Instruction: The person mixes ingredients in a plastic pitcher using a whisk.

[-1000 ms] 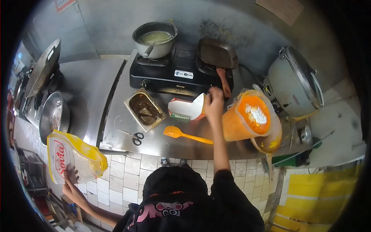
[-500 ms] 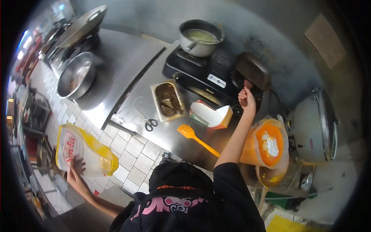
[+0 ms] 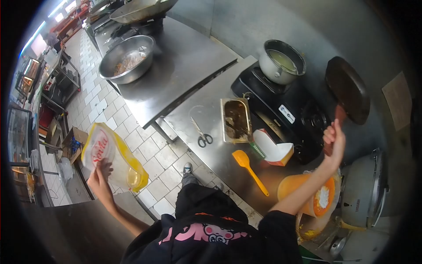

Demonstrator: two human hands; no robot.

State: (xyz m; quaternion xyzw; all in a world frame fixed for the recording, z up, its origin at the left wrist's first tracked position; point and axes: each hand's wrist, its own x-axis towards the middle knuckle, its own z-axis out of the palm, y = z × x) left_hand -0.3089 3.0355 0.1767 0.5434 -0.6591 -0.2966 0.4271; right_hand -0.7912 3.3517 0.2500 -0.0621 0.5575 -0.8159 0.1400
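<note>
My left hand (image 3: 100,178) pinches a yellow and clear "Sovia" bag (image 3: 116,158) above the floor at the left. Some yellowish liquid sits in the bag's lower corner. My right hand (image 3: 335,143) is closed round the reddish handle of a dark square pan (image 3: 348,90), which is raised off the black gas stove (image 3: 281,110). Below my right forearm is an orange container (image 3: 296,187) with white powder on its orange contents. Left of it lie an orange spatula (image 3: 249,170) and an open paper box (image 3: 273,148).
A pot (image 3: 281,66) of liquid sits on the stove's left burner. Scissors (image 3: 202,135) and a stained metal tray (image 3: 236,121) lie on the steel counter. A metal bowl (image 3: 128,59) and a wok (image 3: 143,11) are farther left. A large cooker (image 3: 361,193) stands right.
My right hand went from the paper box to the pan's handle and has lifted the pan off its burner. The view has turned left. My left hand still holds the bag.
</note>
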